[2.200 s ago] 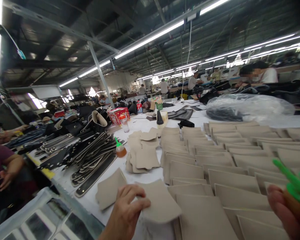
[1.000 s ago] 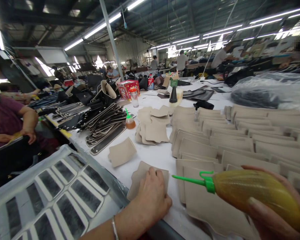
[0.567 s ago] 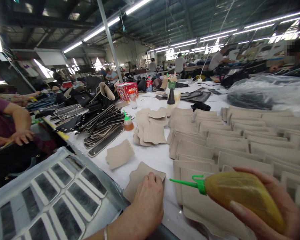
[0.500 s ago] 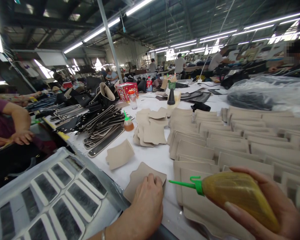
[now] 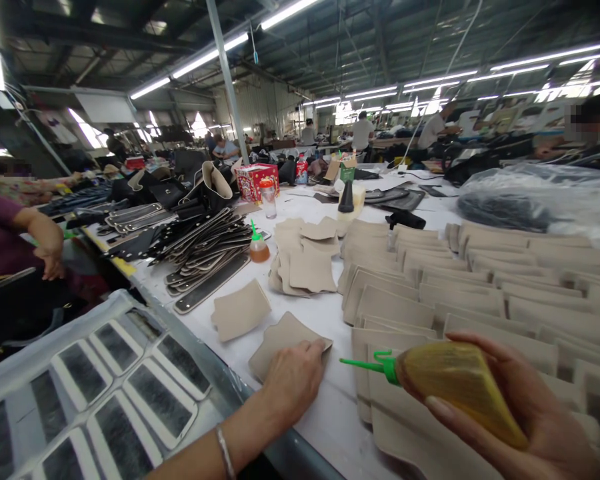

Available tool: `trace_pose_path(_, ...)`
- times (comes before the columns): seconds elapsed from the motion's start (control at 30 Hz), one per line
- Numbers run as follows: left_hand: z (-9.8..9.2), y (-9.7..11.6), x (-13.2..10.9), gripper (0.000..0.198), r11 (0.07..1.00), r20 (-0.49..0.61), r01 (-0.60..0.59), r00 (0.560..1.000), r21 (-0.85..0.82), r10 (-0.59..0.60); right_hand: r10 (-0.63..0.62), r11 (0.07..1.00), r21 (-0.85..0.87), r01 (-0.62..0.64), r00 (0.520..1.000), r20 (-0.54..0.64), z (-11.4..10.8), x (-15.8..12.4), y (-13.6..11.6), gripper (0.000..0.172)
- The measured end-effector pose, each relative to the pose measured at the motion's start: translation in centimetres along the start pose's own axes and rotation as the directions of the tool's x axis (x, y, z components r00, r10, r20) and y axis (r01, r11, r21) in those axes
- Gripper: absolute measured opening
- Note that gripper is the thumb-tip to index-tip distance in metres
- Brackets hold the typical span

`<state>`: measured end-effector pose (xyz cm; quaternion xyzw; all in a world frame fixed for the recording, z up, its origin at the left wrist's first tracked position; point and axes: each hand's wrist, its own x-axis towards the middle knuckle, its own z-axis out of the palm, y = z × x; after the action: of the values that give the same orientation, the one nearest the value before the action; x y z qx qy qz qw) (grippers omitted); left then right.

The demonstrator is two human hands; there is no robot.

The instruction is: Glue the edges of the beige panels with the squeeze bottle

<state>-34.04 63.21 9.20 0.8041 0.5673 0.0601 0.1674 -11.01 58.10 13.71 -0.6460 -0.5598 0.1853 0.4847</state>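
Observation:
My left hand [image 5: 294,381] rests with curled fingers on a small stack of beige shaped pieces [image 5: 275,337] near the front edge of the white table [image 5: 325,413]. My right hand [image 5: 520,413] is wrapped round a yellow squeeze bottle [image 5: 455,387] with a green nozzle [image 5: 367,365], held level above the table, its tip pointing left toward my left hand. Rows of overlapping beige rectangular pieces [image 5: 480,293] cover the table to the right.
A loose beige piece [image 5: 241,309], a beige pile [image 5: 305,257], a small orange bottle [image 5: 258,245] and black straps [image 5: 205,250] lie to the left and beyond. A clear plastic bag [image 5: 530,200] sits far right. A tray of framed dark panels [image 5: 115,387] lies lower left. A person's arm [image 5: 40,233] shows at left.
My left hand set the beige pieces down at the table edge and now slides back off them. My right hand brought the bottle into view, nozzle pointing left.

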Motion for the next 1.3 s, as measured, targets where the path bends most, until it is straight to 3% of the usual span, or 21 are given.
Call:
trace_pose_path(0.13,-0.6,-0.7,0.4,0.038,0.992,-0.012,-0.033,0.999,-0.118,0.032,-0.015,1.000,-0.024,0.017,0.995,0.097,1.0,0.4,-0.2,0.057)
trace_pose_path(0.27,-0.7,-1.1,0.7,0.045,0.980,-0.027,-0.068,0.998,-0.187,0.064,-0.161,0.983,-0.062,0.174,0.971,0.179,1.9,1.0,0.5,0.052)
trace_pose_path(0.37,-0.7,-1.2,0.9,0.048,0.977,-0.023,-0.073,0.997,-0.199,0.070,-0.311,0.939,-0.077,0.336,0.922,0.230,2.4,1.7,1.2,0.051)
trace_pose_path(0.47,-0.8,-1.3,1.1,0.048,0.977,-0.017,-0.066,0.998,-0.201,0.063,-0.383,0.906,-0.083,0.415,0.888,0.255,2.8,2.2,1.2,0.048)
trace_pose_path(0.6,-0.9,-1.2,1.1,0.047,0.978,-0.016,-0.066,0.998,-0.199,0.064,-0.414,0.892,-0.084,0.444,0.877,0.243,3.2,2.4,0.8,0.044)
trace_pose_path(0.8,-1.0,-1.1,0.9,0.043,0.983,-0.005,-0.083,0.996,-0.164,0.084,-0.445,0.859,-0.112,0.499,0.838,0.315,3.3,2.4,0.8,0.042)
trace_pose_path(0.93,-1.1,-1.0,1.0,0.042,0.990,0.019,-0.074,0.997,-0.116,0.077,-0.438,0.866,-0.132,0.483,0.858,0.267,3.3,2.4,1.2,0.040)
trace_pose_path(1.13,-1.0,-1.1,1.0,0.042,0.993,0.026,-0.082,0.996,-0.088,0.085,-0.403,0.874,-0.147,0.464,0.859,0.315,3.3,2.3,1.3,0.042)
trace_pose_path(1.3,-1.1,-1.1,0.9,0.043,0.992,0.025,-0.081,0.996,-0.094,0.083,-0.429,0.873,-0.132,0.469,0.868,0.250,3.3,2.4,1.3,0.039)
